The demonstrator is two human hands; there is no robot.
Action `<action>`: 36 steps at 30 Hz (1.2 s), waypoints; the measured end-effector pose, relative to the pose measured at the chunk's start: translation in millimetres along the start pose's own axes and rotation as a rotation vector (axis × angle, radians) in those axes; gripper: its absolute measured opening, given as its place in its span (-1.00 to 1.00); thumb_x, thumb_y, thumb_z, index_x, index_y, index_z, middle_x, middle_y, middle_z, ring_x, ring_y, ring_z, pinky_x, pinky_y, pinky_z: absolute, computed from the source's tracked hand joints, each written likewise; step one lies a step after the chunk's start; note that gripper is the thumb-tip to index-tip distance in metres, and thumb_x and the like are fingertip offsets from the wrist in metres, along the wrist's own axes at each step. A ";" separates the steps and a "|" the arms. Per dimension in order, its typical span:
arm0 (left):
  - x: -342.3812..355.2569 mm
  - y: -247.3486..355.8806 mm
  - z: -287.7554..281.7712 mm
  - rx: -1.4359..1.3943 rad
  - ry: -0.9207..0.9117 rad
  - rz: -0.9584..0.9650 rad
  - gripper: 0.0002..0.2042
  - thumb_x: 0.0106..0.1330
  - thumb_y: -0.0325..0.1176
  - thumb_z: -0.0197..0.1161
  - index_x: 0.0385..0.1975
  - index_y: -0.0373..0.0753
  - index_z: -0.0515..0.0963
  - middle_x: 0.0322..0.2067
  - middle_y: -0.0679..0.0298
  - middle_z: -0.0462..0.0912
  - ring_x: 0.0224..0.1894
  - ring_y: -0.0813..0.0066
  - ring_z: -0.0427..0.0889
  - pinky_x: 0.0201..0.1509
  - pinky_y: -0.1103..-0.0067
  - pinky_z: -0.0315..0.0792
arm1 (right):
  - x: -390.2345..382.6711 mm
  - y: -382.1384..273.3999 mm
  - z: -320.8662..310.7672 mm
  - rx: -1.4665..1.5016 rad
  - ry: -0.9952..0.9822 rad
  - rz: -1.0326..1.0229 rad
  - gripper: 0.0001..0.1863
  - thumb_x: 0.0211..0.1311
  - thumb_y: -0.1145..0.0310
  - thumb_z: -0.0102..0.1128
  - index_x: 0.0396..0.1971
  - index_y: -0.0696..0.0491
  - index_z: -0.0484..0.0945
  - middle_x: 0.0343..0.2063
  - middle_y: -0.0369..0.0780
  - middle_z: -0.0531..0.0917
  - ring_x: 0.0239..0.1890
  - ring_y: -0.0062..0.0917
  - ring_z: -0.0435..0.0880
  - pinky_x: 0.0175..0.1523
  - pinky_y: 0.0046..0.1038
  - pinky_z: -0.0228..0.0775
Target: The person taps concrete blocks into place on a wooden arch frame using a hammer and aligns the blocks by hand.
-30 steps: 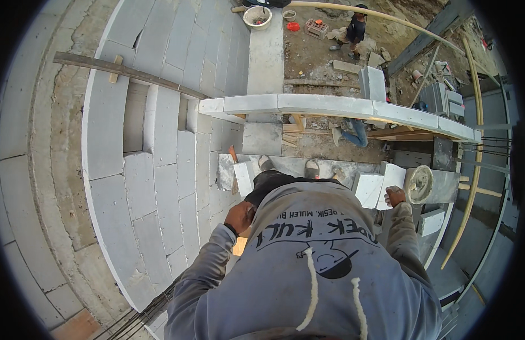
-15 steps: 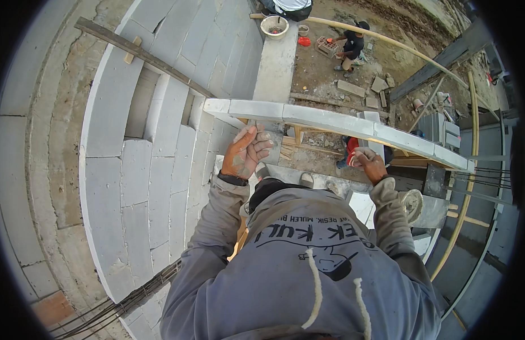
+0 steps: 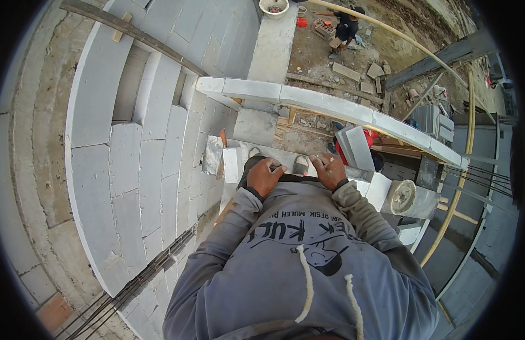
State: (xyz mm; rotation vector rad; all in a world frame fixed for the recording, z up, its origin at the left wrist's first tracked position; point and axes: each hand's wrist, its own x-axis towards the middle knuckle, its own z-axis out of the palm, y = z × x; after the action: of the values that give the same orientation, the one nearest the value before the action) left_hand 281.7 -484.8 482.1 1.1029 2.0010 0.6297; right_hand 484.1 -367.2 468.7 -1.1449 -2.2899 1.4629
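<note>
My left hand [image 3: 266,177] is at my waist, its fingers curled in by the lower edge of my grey hooded sweatshirt [image 3: 308,226]. Level with it, a short gap away, my right hand [image 3: 329,171] is also closed at that edge. Fingers hide whatever either hand pinches. A dark band [image 3: 299,178] of cloth runs between the two hands. Beyond them, a curved row of pale lightweight blocks [image 3: 325,110] crosses the view, touched by neither hand. To the left of my left hand stands a white block [image 3: 232,164], with an orange-handled tool [image 3: 223,137] beside it.
A tall pale block wall [image 3: 126,170] rises on the left, with thin rods at its foot. To the right is a round mortar bucket [image 3: 401,196]. Below the block row, a person in red [image 3: 373,134] is beside pale slabs [image 3: 356,148]. Another person [image 3: 346,28] stands near bricks.
Both hands have come down from near the block row to my waist. The left hand's fingers have curled in. My view has shifted, and the pale slabs by the person in red now stand tilted.
</note>
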 end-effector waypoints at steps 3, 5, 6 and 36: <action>-21.3 -55.8 -1.6 0.293 0.067 -0.085 -0.68 0.04 -0.15 0.30 -0.33 -0.27 0.58 -0.31 0.06 0.61 -0.23 0.16 0.59 -0.15 0.47 0.43 | -16.9 40.9 14.1 -0.447 -0.215 0.308 -0.75 0.17 0.22 -0.01 -0.40 0.07 0.55 -0.28 -0.04 0.59 -0.21 -0.11 0.56 -0.13 -0.19 0.39; -29.9 -85.6 -8.2 0.190 -0.008 -0.098 -0.71 0.04 -0.19 0.28 -0.35 -0.28 0.58 -0.31 0.05 0.62 -0.24 0.16 0.60 -0.15 0.48 0.44 | -29.3 53.9 27.1 -0.394 -0.246 0.315 -0.75 0.17 0.21 0.00 -0.37 0.06 0.54 -0.28 -0.04 0.59 -0.20 -0.13 0.55 -0.10 -0.20 0.38; -32.3 -98.3 -13.9 0.147 -0.133 -0.146 -0.75 0.03 -0.24 0.26 -0.37 -0.28 0.59 -0.32 0.05 0.62 -0.24 0.17 0.61 -0.15 0.49 0.44 | -34.7 56.7 34.2 -0.344 -0.290 0.387 -0.75 0.17 0.19 0.00 -0.34 0.05 0.54 -0.29 -0.03 0.59 -0.18 -0.14 0.55 -0.08 -0.20 0.37; 475.1 -420.2 362.5 -1.552 -0.063 -0.302 -0.59 0.19 -0.29 0.12 0.03 -0.29 0.33 0.10 0.08 0.32 0.20 0.04 0.27 0.22 0.26 0.21 | 413.7 434.1 185.2 0.131 0.176 -0.129 -0.83 0.20 0.51 -0.01 -0.25 0.12 0.54 -0.47 -0.29 0.61 -0.43 -0.65 0.52 -0.24 -0.55 0.39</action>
State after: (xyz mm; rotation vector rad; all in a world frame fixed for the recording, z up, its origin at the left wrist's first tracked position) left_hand 202.5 -267.4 -210.8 -0.1343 0.9799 1.5067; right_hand 321.5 -115.5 -82.7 -1.0245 -2.0761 1.3833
